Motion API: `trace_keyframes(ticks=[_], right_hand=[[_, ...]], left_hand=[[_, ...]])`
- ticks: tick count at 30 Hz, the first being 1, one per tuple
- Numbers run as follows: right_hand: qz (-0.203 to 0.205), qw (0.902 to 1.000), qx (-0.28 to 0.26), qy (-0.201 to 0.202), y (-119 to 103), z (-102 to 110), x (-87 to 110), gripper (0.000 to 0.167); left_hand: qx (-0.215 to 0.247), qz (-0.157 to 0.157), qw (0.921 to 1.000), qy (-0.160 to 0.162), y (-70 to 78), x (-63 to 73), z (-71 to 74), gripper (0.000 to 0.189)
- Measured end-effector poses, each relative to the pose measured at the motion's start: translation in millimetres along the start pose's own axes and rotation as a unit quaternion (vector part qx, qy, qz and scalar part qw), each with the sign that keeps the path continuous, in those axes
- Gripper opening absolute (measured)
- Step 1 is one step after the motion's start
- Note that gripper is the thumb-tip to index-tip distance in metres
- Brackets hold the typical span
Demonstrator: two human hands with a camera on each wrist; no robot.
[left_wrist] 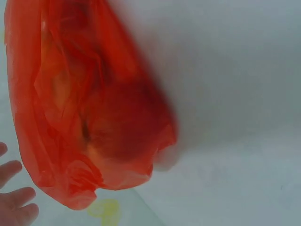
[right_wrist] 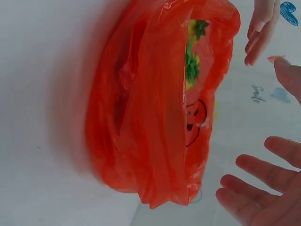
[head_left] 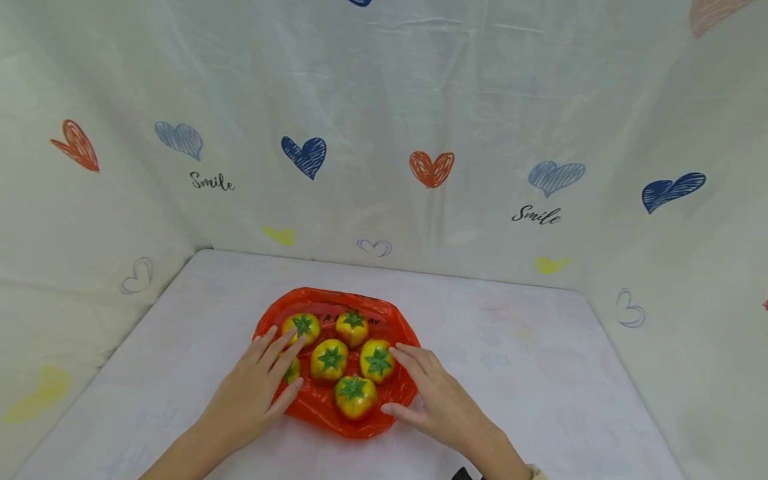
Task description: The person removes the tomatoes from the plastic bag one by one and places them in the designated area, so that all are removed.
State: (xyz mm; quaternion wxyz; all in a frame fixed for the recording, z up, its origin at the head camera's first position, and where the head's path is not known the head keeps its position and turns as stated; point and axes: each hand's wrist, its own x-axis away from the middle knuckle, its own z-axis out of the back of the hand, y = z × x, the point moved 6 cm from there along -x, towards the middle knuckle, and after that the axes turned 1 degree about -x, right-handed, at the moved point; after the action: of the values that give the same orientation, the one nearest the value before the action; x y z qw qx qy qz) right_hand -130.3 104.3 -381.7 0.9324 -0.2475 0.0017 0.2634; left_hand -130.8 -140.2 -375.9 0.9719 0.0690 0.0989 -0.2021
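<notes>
A red plastic bag (head_left: pixel 315 403) lies with its mouth wide and its rim folded outward. Inside it sit several yellow, persimmon-like fruits (head_left: pixel 329 353) with green star-shaped leaf caps. My left hand (head_left: pixel 249 393) hovers at the bag's left side, fingers loosely spread; they partly cover one fruit. On the opposite side, my right hand (head_left: pixel 444 400) has its thumb apart from its fingers near the rim. In the right wrist view, the right fingers (right_wrist: pixel 263 188) are apart from the bag (right_wrist: pixel 155 113). Neither hand grips anything. The left wrist view shows the bag's side, blurred.
The bag rests on a white table (head_left: pixel 510 373) with faint printed patterns. Behind and beside the table hangs a pale curtain (head_left: pixel 372 87) printed with hearts and the word Smile. A small black object (head_left: pixel 462 474) shows beside the right wrist at the bottom edge.
</notes>
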Motion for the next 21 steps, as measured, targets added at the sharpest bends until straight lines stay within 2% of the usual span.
trace_keyframes(ticks=[5,14,21], right_hand=[[-0.002,0.9995,-0.027,-0.015,-4.4,-7.0,-4.0,0.078],[-0.019,0.9971,-0.064,-0.036,-10.3,-22.3,-10.8,0.077],[-0.042,0.9932,-0.089,-0.062,-16.5,-36.5,-16.0,0.073]], left_hand=[[0.014,0.024,0.9995,0.015,-4.2,2.9,3.0,0.056],[0.043,0.065,0.9964,0.033,-14.1,10.5,4.0,0.062],[0.069,0.113,0.991,0.016,-22.2,14.6,0.9,0.07]])
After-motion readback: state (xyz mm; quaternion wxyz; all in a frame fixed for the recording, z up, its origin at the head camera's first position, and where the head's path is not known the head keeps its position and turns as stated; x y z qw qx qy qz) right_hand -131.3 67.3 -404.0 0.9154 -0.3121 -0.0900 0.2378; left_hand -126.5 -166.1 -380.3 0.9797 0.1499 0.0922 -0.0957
